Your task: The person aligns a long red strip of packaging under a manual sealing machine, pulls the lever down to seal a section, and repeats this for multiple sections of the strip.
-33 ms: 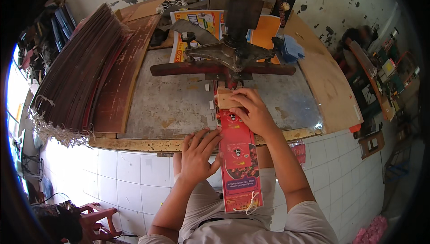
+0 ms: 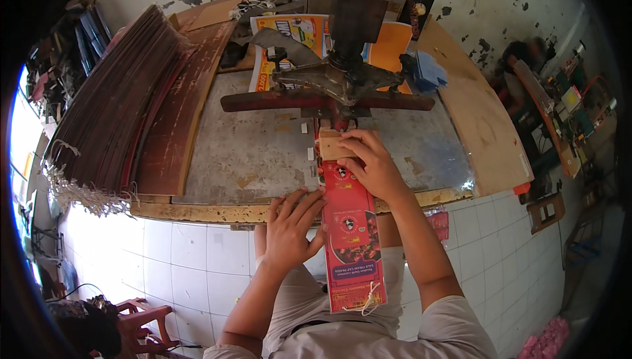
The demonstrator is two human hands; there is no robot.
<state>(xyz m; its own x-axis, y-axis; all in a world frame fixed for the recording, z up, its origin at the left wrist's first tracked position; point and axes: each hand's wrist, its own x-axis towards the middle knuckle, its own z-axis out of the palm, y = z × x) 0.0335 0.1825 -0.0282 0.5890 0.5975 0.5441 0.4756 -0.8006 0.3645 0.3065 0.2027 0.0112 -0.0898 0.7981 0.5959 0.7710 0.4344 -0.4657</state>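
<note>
A long red printed cardboard strip (image 2: 350,234) with a white string at its near end runs from the press down over my lap. Its far end lies under a small wooden block (image 2: 332,146), just in front of the metal press (image 2: 339,85). My right hand (image 2: 374,166) is closed on the right part of the block, fingers bent and thumb at its near edge. My left hand (image 2: 295,227) lies open at the table's front edge, its fingertips beside the strip's left edge. Whether they press on the strip is hard to tell.
A tall stack of dark red-brown strung cards (image 2: 115,109) leans at the left. Printed sheets (image 2: 388,46) lie behind the press, with a light blue stack (image 2: 431,70) to their right. A red plastic stool (image 2: 145,323) stands on the tiled floor. Another person (image 2: 526,56) is at the far right.
</note>
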